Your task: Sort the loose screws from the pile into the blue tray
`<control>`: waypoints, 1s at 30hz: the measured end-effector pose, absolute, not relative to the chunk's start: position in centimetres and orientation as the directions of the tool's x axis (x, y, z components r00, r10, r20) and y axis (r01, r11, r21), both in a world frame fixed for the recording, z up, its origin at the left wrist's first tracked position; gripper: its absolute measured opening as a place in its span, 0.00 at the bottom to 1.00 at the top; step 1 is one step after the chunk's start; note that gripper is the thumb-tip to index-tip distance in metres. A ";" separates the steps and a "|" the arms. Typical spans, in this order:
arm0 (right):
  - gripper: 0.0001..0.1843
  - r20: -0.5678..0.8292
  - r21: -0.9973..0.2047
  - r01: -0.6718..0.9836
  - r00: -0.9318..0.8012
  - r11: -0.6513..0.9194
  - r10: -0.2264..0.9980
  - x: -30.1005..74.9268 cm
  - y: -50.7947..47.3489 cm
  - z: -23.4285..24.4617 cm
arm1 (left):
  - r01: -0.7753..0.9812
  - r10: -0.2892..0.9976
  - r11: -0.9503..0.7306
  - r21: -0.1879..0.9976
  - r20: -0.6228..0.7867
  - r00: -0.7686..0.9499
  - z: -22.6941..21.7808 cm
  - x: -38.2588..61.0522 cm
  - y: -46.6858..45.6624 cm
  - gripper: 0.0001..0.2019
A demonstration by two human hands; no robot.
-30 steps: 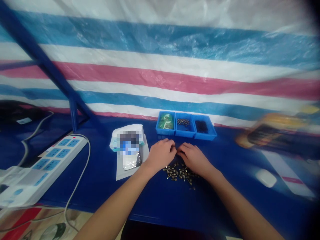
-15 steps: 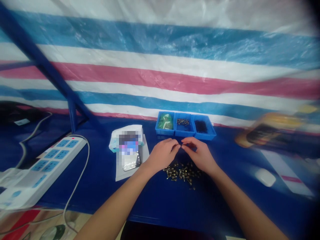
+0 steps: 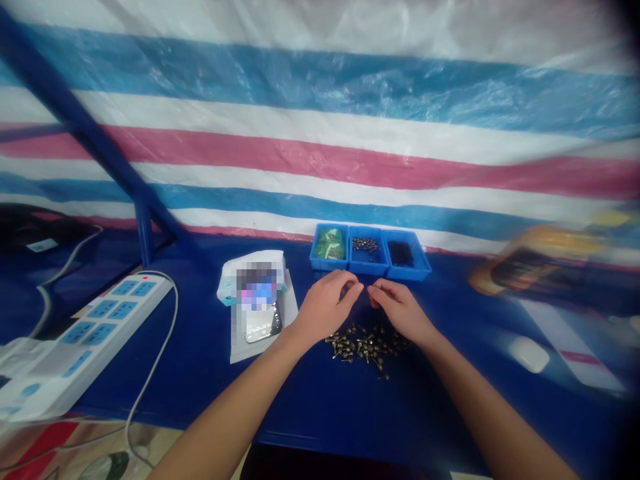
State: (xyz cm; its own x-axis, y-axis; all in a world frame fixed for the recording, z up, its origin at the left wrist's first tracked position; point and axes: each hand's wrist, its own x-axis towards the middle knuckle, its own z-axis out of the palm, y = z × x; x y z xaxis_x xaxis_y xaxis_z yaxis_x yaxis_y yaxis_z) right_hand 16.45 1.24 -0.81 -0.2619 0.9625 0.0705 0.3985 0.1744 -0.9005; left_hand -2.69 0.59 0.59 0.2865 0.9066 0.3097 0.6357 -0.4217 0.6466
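My left hand and my right hand face each other over the blue table, fingertips a small gap apart. Both have thumb and fingers pinched together; whatever is between them is too small to make out. Just below the hands lies a loose pile of small brass-coloured metal parts. Beyond them stand three joined blue bins: the left bin holds a green-and-white packet, the middle bin small metal parts, the right bin a dark mass of tiny pieces.
Left of my hands are a phone and a white-and-teal pack. A white power strip with a cable lies further left. On the right are a white mouse-like object and a blurred orange-yellow item.
The hands have parted slightly at the fingertips. My right hand has shifted a little right and down, with its fingers curled in more. The pile and bins look the same.
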 end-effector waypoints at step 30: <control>0.20 -0.397 -0.618 0.770 -0.481 0.159 0.782 23.5 1.1 0.4 | 0.932 0.869 -0.135 0.337 0.491 -0.052 1.0 -4.9 1.5 0.09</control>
